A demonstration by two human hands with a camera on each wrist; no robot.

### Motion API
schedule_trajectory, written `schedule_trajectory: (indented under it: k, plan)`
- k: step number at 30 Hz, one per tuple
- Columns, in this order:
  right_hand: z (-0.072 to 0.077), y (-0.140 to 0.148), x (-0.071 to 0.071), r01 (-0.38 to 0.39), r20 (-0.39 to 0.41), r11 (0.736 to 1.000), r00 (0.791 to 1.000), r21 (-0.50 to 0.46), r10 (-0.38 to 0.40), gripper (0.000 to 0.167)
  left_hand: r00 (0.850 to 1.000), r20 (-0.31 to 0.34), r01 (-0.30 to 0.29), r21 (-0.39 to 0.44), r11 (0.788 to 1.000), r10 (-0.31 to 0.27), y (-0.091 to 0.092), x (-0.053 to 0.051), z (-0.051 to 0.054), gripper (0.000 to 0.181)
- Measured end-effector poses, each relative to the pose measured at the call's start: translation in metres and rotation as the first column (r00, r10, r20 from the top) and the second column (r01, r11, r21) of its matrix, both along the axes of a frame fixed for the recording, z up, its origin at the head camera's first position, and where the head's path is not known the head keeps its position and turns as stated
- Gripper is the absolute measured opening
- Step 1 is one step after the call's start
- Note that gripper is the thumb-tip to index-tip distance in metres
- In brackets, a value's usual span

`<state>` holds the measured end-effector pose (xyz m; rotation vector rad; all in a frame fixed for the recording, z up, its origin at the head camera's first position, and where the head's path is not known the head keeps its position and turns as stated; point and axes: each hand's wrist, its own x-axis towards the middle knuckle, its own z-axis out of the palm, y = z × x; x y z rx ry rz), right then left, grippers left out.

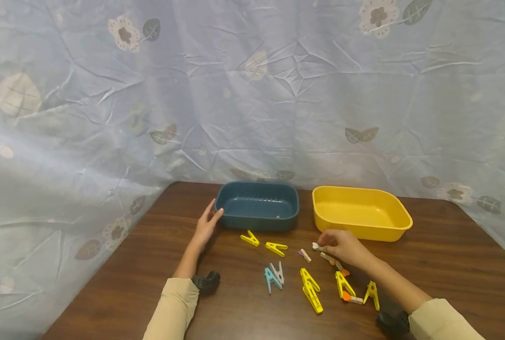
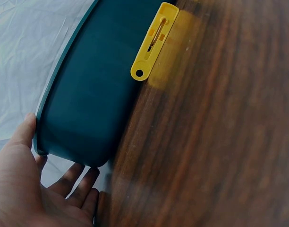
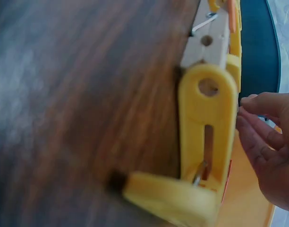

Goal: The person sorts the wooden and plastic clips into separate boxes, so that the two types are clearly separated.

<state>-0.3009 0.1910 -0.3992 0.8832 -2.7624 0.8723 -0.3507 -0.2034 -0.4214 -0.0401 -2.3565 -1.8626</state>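
Observation:
My left hand (image 1: pixel 205 229) rests against the left end of the dark blue basin (image 1: pixel 261 223), its thumb near the rim and its fingers extended along the outside. In the left wrist view, the thumb (image 2: pixel 25 130) touches the basin's edge. My right hand (image 1: pixel 343 246) pinches a small wooden clothespin with a white heart (image 1: pixel 317 246), just in front of the yellow basin (image 1: pixel 363 231). In the right wrist view, that clothespin is hidden behind a large yellow clothespin (image 3: pixel 208 118). A wooden clothespin with a purple decoration (image 1: pixel 305 255) lies left of my right hand.
Several yellow plastic clothespins (image 1: pixel 312 297) lie about the brown table (image 1: pixel 235 311). A blue clothespin (image 1: pixel 272 279) and a grey one (image 1: pixel 278 272) touch mid-table. Wooden clothespins with orange hearts (image 1: pixel 354 299) lie at right. A patterned curtain (image 1: pixel 252 118) hangs behind.

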Motion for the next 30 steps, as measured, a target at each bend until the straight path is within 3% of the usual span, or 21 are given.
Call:
schedule_trajectory:
  k: [7,15,22,25,30]
  plan:
    - [-0.004,0.001,0.001,-0.040,0.008,0.999,0.999,0.021,0.040,0.015,1.000,-0.010,-0.015,0.005,1.000,0.015,0.002,0.002,-0.006,0.065]
    - [-0.007,-0.003,0.000,-0.013,-0.004,0.999,1.000,0.047,0.013,0.018,0.998,-0.056,-0.007,-0.037,0.999,0.005,0.002,0.007,-0.006,0.067]
    - [0.003,-0.009,-0.001,-0.001,-0.009,0.997,1.000,0.075,0.002,0.019,1.000,-0.007,-0.011,0.000,1.000,0.011,-0.002,0.001,-0.005,0.065]
    - [0.008,-0.009,0.000,0.021,0.005,0.996,1.000,0.085,-0.021,0.019,1.000,-0.008,0.002,-0.001,1.000,-0.002,-0.001,0.000,-0.003,0.067]
    - [0.010,-0.009,-0.002,0.028,0.025,0.997,0.999,0.073,-0.030,0.017,1.000,0.006,0.015,0.026,1.000,-0.015,0.005,0.013,0.016,0.064]
